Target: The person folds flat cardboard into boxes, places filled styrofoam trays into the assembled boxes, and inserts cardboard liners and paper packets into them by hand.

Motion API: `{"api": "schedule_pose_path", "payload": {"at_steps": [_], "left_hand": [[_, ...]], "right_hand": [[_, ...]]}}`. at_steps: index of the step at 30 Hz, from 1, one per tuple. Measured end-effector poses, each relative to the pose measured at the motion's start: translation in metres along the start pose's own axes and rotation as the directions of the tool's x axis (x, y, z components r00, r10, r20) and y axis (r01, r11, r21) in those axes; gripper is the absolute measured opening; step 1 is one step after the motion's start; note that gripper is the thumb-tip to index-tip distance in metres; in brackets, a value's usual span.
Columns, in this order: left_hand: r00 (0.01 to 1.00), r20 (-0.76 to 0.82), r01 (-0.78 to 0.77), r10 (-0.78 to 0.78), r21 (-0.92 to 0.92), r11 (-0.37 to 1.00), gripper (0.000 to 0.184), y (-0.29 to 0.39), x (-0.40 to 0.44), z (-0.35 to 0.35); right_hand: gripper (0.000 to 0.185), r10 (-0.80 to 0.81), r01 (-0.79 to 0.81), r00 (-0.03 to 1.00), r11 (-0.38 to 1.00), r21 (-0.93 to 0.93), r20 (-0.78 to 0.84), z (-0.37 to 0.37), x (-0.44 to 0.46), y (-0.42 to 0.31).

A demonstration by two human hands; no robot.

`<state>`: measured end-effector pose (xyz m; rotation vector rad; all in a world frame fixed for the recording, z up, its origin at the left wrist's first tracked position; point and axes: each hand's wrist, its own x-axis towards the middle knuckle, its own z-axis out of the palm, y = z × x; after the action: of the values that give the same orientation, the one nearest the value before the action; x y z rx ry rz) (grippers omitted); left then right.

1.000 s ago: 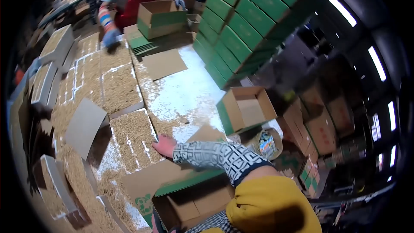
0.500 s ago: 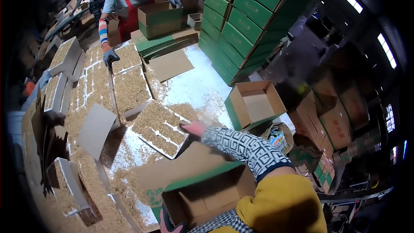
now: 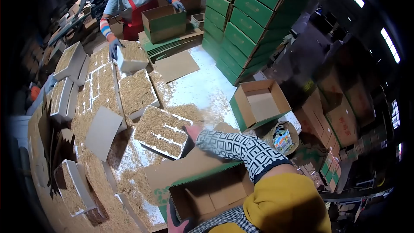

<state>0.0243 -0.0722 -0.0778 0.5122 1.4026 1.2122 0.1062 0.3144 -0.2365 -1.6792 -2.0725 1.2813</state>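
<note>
My right hand (image 3: 192,131), in a pink and dark glove, is at the right edge of a white foam box (image 3: 161,131) filled with sawdust-like bits, with white dividers showing through. Its fingers look curled on that edge; their tips are partly hidden. My left hand (image 3: 176,221) grips the left wall of an open cardboard box (image 3: 211,194) with green outer sides, close to my body. Nothing shows inside that box. One raised flap (image 3: 172,172) lies between the box and the foam box.
Across the table, a co-worker's gloved hand (image 3: 114,48) holds a tilted foam box (image 3: 132,56). More filled foam boxes (image 3: 103,88) stand at left. A cardboard sheet (image 3: 103,133) leans there. Another open box (image 3: 261,103) and stacked green boxes (image 3: 246,26) are at right.
The co-worker's hand now has a foam box raised and tilted, where it reached down among the boxes before. My hands stay at the same two boxes; the view has shifted slightly.
</note>
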Motion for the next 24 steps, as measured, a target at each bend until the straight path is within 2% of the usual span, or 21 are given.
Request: {"api": "schedule_pose_path", "payload": {"at_steps": [2, 3, 4, 5, 7, 8, 10, 11, 12, 14, 16, 18, 20, 21, 22, 24], "left_hand": [[1.000, -0.001, 0.000, 0.000, -0.003, 1.000, 0.094, -0.002, -0.001, -0.001], [1.000, -0.002, -0.003, 0.003, -0.007, 1.000, 0.096, -0.004, -0.001, -0.002], [1.000, -0.002, -0.005, 0.005, -0.011, 1.000, 0.097, -0.005, -0.001, -0.004], [1.000, -0.001, -0.008, 0.008, -0.029, 1.000, 0.098, -0.010, -0.002, -0.007], [1.000, -0.006, 0.001, -0.001, 0.016, 1.000, 0.095, -0.011, -0.007, -0.007], [1.000, -0.020, 0.012, -0.010, 0.060, 0.998, 0.094, 0.002, -0.007, 0.000], [0.995, -0.036, -0.079, 0.093, 0.275, 0.958, 0.087, -0.007, -0.005, -0.001], [0.996, -0.034, -0.082, 0.088, 0.155, 0.985, 0.089, -0.009, -0.004, 0.004], [0.992, -0.045, -0.109, 0.118, 0.153, 0.982, 0.091, -0.012, -0.005, 0.005], [0.988, -0.059, -0.136, 0.145, 0.127, 0.983, 0.092, -0.005, -0.003, 0.014], [0.970, -0.110, -0.200, 0.216, 0.134, 0.971, 0.087, -0.005, -0.003, 0.021], [0.952, -0.172, -0.219, 0.252, 0.191, 0.957, 0.082, -0.007, -0.008, 0.028], [0.921, -0.240, -0.274, 0.307, 0.163, 0.948, 0.074, -0.012, -0.010, 0.032], [0.912, -0.285, -0.274, 0.294, 0.111, 0.955, 0.071, -0.007, -0.011, 0.039], [0.907, -0.326, -0.266, 0.268, 0.051, 0.963, 0.069, -0.002, -0.012, 0.046], [0.883, -0.357, -0.320, 0.306, 0.021, 0.947, 0.065, -0.011, -0.003, 0.053]], "right_hand": [[0.065, 0.200, -0.174, 0.933, 0.978, 0.111, -0.299, 0.033, 0.036, 0.011], [0.062, 0.244, -0.194, 0.951, 0.949, 0.247, -0.191, 0.003, 0.027, -0.011], [0.058, 0.228, -0.133, 0.940, 0.929, 0.344, -0.253, 0.010, 0.058, 0.003], [0.075, 0.109, 0.061, 0.964, 0.795, 0.603, -0.241, -0.008, 0.057, -0.004], [0.075, 0.018, 0.071, 0.993, 0.678, 0.732, -0.113, -0.016, 0.069, -0.010], [0.076, -0.011, 0.036, 0.999, 0.660, 0.751, -0.038, -0.012, 0.071, -0.011], [0.080, -0.030, -0.010, 0.998, 0.716, 0.698, 0.046, 0.005, 0.068, -0.008], [0.091, -0.096, 0.128, 0.989, 0.938, 0.323, -0.113, 0.011, 0.072, -0.002], [0.088, 0.007, -0.019, 0.999, 0.933, 0.361, 0.036, -0.001, 0.065, -0.016], [0.080, -0.150, 0.147, 0.988, 0.817, 0.557, -0.039, 0.048, 0.115, 0.025], [0.063, -0.243, 0.242, 0.967, 0.765, 0.597, -0.080, 0.027, 0.099, -0.007], [0.047, -0.164, 0.101, 0.982, 0.865, 0.492, 0.088, -0.048, 0.045, -0.061], [0.034, -0.327, -0.028, 0.907, 0.585, 0.811, 0.267, -0.073, 0.051, -0.046], [0.031, -0.505, 0.266, 0.854, 0.630, 0.729, 0.124, -0.103, 0.031, -0.050], [0.030, -0.670, 0.533, 0.742, 0.605, 0.592, 0.017, -0.143, -0.004, -0.059], [0.033, -0.626, 0.511, 0.779, 0.654, 0.558, 0.021, -0.203, -0.036, -0.057]]}}
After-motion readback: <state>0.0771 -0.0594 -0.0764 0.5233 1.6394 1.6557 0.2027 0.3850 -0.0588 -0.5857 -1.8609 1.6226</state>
